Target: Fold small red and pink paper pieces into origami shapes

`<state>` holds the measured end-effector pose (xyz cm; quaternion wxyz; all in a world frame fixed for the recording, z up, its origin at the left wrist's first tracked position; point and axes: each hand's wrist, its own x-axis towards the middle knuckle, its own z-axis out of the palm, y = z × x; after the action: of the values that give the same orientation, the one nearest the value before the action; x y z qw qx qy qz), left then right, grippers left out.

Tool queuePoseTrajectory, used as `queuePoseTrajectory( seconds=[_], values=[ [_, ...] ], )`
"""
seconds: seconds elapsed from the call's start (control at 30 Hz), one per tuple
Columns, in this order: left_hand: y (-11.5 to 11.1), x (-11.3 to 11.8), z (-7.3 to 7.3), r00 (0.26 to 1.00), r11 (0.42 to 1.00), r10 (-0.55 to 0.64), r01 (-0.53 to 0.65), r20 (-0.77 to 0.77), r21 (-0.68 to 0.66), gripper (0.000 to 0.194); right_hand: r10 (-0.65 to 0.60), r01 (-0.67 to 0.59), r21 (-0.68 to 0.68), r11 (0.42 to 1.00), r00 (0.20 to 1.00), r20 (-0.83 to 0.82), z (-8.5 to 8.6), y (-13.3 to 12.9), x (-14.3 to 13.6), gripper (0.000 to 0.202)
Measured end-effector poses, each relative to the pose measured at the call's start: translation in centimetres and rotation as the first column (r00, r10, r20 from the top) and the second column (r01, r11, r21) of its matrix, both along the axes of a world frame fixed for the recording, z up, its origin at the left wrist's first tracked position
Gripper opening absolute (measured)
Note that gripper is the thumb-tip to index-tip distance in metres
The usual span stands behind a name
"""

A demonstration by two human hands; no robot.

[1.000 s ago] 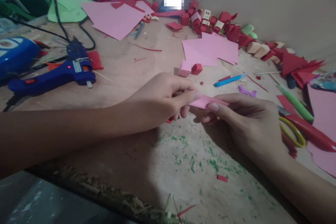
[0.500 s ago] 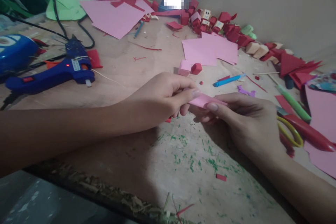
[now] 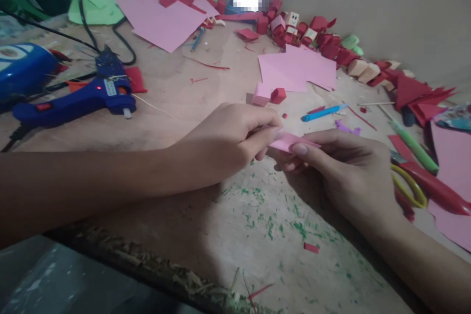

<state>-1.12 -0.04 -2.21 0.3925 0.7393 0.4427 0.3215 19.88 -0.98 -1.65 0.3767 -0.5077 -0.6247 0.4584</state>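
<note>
A small pink paper piece (image 3: 287, 142) is held between both hands over the middle of the table. My left hand (image 3: 239, 135) pinches its left end between thumb and fingers. On its right end lies the thumb of my right hand (image 3: 342, 162), with the fingers curled beneath. Part of the paper is hidden by the fingers. Just beyond the hands stand a pink paper block (image 3: 261, 94) and a red block (image 3: 278, 95). Larger pink sheets (image 3: 283, 71) lie behind those blocks.
A blue glue gun (image 3: 81, 100) with a lit red light lies at left, its cable running back. Yellow-handled scissors (image 3: 408, 186), a green tool (image 3: 417, 149) and a blue pen (image 3: 324, 113) are at right. Several red and wooden blocks (image 3: 333, 48) line the wall.
The view has shifted slightly, moving the scene a little to the right. The fingers of my left hand are curled a bit more beneath the paper; both hands still hold it.
</note>
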Motion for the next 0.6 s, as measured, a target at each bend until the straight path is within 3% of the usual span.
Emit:
queuePoseTrajectory(
  seconds=[0.1,0.3,0.6],
  values=[
    [-0.10,0.01,-0.08,1.000,0.997,-0.014,0.016,-0.027,0.074,0.030,0.026,-0.026,0.010,1.000,0.999,0.040,0.05,0.03,0.22,0.006],
    [-0.19,0.14,-0.32,0.994,0.974,-0.075,0.090,-0.077,0.208,0.025,0.134,-0.161,0.069,0.984,0.946,0.294,0.70,0.09,0.47,0.009],
    [-0.49,0.09,-0.31,0.993,0.968,-0.095,0.109,-0.072,0.224,0.021,0.198,-0.225,0.037,0.974,0.914,0.354,0.93,-0.45,0.27,0.027]
  ],
)
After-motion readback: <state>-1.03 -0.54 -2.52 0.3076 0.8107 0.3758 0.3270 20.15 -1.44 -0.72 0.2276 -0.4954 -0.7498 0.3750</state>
